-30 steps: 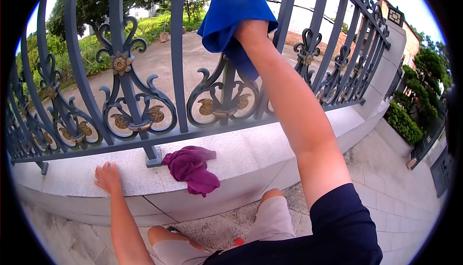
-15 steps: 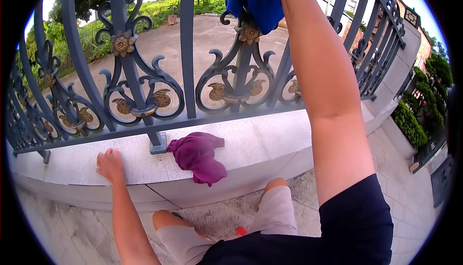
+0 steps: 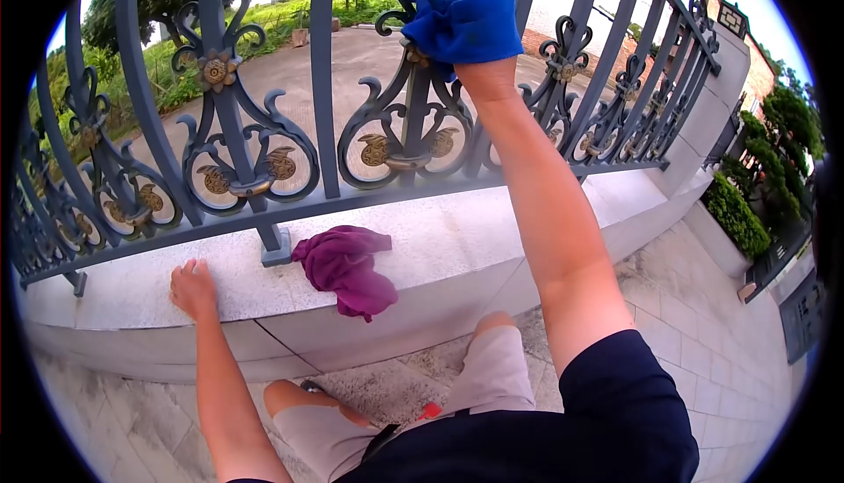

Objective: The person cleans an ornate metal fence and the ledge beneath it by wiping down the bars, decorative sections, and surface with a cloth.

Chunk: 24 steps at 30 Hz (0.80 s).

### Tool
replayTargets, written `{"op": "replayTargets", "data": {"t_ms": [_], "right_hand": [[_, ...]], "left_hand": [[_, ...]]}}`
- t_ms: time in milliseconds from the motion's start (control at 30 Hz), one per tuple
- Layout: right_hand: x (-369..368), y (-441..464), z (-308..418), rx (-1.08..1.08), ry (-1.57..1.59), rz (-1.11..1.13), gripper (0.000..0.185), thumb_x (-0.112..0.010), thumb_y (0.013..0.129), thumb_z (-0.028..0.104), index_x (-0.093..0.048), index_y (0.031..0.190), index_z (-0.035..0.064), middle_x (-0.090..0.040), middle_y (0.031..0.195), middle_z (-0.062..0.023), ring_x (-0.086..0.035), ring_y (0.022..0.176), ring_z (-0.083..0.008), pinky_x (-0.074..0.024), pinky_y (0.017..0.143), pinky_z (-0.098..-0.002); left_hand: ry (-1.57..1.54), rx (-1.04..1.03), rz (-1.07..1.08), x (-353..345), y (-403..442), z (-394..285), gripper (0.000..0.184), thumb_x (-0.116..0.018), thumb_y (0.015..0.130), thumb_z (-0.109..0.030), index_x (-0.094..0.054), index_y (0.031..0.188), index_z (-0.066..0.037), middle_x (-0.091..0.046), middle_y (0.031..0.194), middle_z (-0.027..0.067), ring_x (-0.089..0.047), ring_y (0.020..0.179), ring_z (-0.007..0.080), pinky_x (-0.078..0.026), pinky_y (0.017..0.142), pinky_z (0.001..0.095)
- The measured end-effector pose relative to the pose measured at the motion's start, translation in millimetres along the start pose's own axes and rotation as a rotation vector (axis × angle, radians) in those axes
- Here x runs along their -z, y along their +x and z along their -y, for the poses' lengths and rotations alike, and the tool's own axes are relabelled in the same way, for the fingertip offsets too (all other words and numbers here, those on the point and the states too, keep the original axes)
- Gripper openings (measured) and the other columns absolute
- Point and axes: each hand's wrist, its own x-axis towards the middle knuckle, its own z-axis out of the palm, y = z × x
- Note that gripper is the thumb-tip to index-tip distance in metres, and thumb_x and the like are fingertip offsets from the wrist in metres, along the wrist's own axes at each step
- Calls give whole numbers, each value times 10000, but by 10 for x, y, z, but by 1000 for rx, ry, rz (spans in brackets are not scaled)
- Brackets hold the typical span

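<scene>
A blue cloth [image 3: 466, 24] is bunched over my right hand [image 3: 489, 77], which presses it against the scrolled ironwork of a dark grey metal fence [image 3: 323, 87]. The cloth hides my right fingers. Just below it, a bronze-coloured flower ornament is partly covered. My left hand [image 3: 193, 290] rests on the pale stone ledge [image 3: 457, 228] under the fence, fingers slightly bent and holding nothing. To the right of that hand, a crumpled purple cloth [image 3: 345, 265] lies beside a fence foot [image 3: 276, 247], partly hanging over the ledge's front edge.
More fence panels with scrolls run off to both sides, ending at a stone pillar [image 3: 716, 87] on the right. Paving [image 3: 677, 334] lies below the ledge. A clipped hedge [image 3: 737, 219] stands at the right. Concrete ground and greenery show through the bars.
My right hand and the blue cloth have come down from the top edge of the view onto the upper scrollwork. The left hand stays on the ledge; the view has shifted slightly.
</scene>
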Motion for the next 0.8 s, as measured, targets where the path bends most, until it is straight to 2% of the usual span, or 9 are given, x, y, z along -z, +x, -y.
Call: {"op": "replayTargets", "data": {"t_ms": [167,300,367,467,500,567,633,733,800], "right_hand": [[596,-271,-195,-319,-507,580,324,-622,1039,264,-741,1332,193,-774,1274,-175,-765,1086,-424,-640,833,-489],[604,-126,38,-328,-168,401,234,-700,956,240,-833,1139,178,-806,1018,-178,-769,945,-391,-606,824,-491],[251,-125,-76,2,-229,193,228,-727,939,263,-832,1108,152,-796,1042,-177,-750,934,-395,-589,814,-491],[-411,70,159,55,-345,-55,317,-743,947,315,-785,1172,95,-741,1231,-223,-711,1113,-395,-573,907,-472],[-523,274,199,169,-790,-20,187,-752,901,216,-762,989,51,-748,1017,-184,-703,962,-412,-580,844,-493],[-600,231,46,223,-224,-463,198,-742,922,260,-763,952,66,-752,965,-185,-713,910,-422,-590,801,-490],[-648,268,-122,-343,-186,-120,180,-692,981,237,-755,990,68,-755,986,-191,-727,947,-421,-603,864,-475],[-1037,264,-839,-498,1802,-228,322,-614,1022,166,-676,1285,-9,-688,1199,-238,-682,1138,-388,-561,1061,-476],[-906,95,-841,-613,1177,-50,336,-639,1035,207,-687,1330,55,-717,1245,-184,-705,1141,-349,-570,1003,-445]], "left_hand": [[7,20,-3,118,-53,-78,423,-658,1033,-501,-793,1352,-257,-616,1524,75,-530,1461,288,-315,1262,585],[0,38,14,69,9,-66,422,-663,1030,-501,-795,1349,-259,-619,1523,68,-535,1457,283,-314,1264,565],[10,47,26,106,-14,-95,420,-662,1029,-504,-797,1346,-262,-620,1523,65,-535,1457,279,-316,1264,558],[-2,39,21,67,28,-34,415,-657,1031,-505,-800,1340,-268,-621,1525,65,-541,1453,274,-315,1262,550],[6,35,13,53,12,0,416,-657,1031,-507,-801,1340,-269,-622,1527,65,-545,1449,276,-321,1258,548],[12,29,-12,27,38,0,417,-655,1030,-510,-802,1339,-272,-623,1529,65,-554,1441,278,-333,1249,544],[-3,25,-15,3,61,17,419,-654,1031,-509,-802,1341,-270,-624,1530,65,-556,1439,281,-338,1244,541],[1,33,4,79,1,-33,419,-651,1033,-505,-801,1342,-267,-625,1529,66,-552,1442,283,-336,1244,536],[-7,26,0,100,12,-76,418,-650,1033,-504,-802,1341,-264,-628,1524,66,-548,1445,283,-331,1248,533]]}}
